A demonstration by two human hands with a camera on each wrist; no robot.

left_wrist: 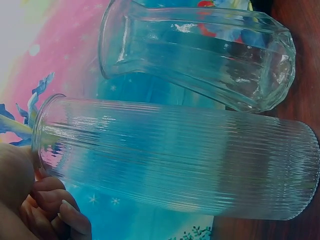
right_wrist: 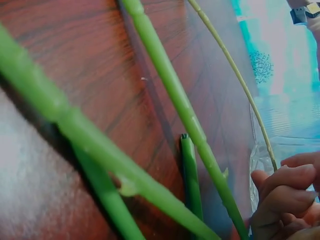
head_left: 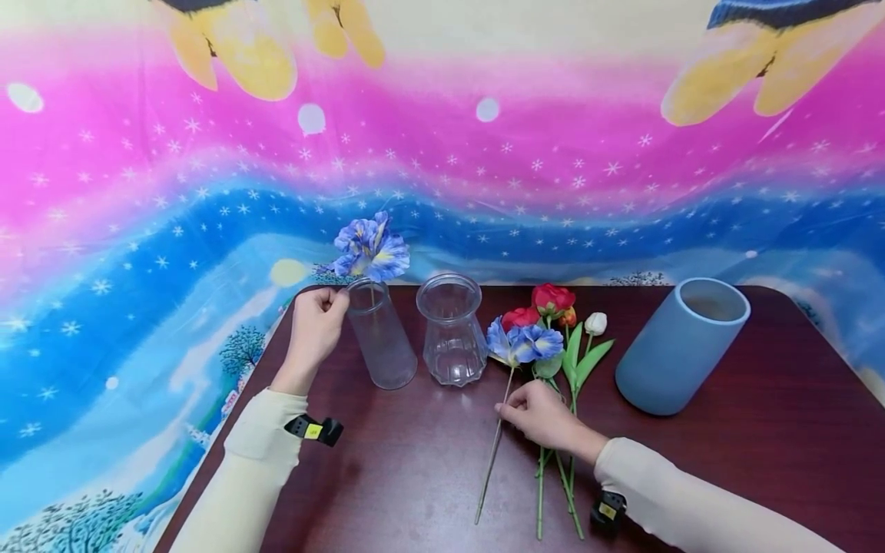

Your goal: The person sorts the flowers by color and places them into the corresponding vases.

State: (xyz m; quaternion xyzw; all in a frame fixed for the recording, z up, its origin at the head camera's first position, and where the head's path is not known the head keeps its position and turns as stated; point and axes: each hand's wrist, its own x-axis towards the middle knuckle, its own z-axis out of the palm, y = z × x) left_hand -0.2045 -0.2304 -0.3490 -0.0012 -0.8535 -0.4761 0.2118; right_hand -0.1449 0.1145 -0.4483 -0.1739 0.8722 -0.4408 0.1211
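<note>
My left hand (head_left: 319, 316) pinches the rim of a tall ribbed clear-glass vase (head_left: 386, 349), its other fingers curled beside the neck in the left wrist view. A blue iris (head_left: 373, 250) stands in that vase, its bloom above the rim. My right hand (head_left: 541, 415) pinches the thin stem of a second blue iris (head_left: 532, 343) between thumb and finger. Around this bloom lie red flowers (head_left: 553, 298), an orange bud (head_left: 568, 316) and a white tulip (head_left: 595, 323). Several green stems (right_wrist: 170, 82) cross the right wrist view beneath the hand.
A flared clear-glass vase (head_left: 452, 338) stands just right of the ribbed one. Farther right is a wide matte blue vase (head_left: 681, 346). The dark wooden table (head_left: 401, 476) ends at a patterned cloth backdrop (head_left: 442, 177).
</note>
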